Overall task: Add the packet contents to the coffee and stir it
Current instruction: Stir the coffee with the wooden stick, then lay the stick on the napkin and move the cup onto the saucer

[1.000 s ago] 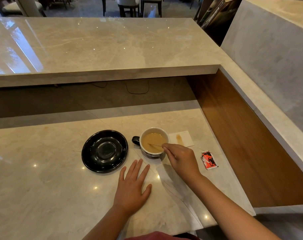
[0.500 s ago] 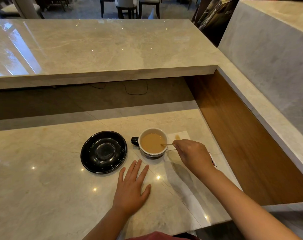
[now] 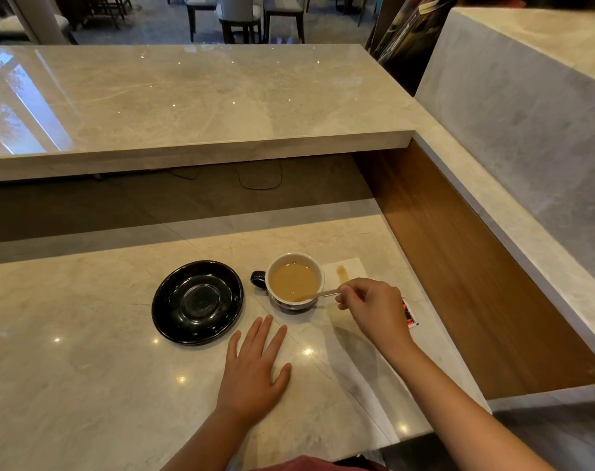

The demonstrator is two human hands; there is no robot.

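Right hand (image 3: pixel 374 307) grip pinching stirrer (image 3: pixel 318 295), in coffee (image 3: pixel 294 281)

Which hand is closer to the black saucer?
Left. The left hand lies flat on the counter just in front of the black saucer. The right hand is beyond the cup, holding the stirrer.

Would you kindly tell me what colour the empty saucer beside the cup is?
Glossy black. The saucer shows in the head view, left of the cup.
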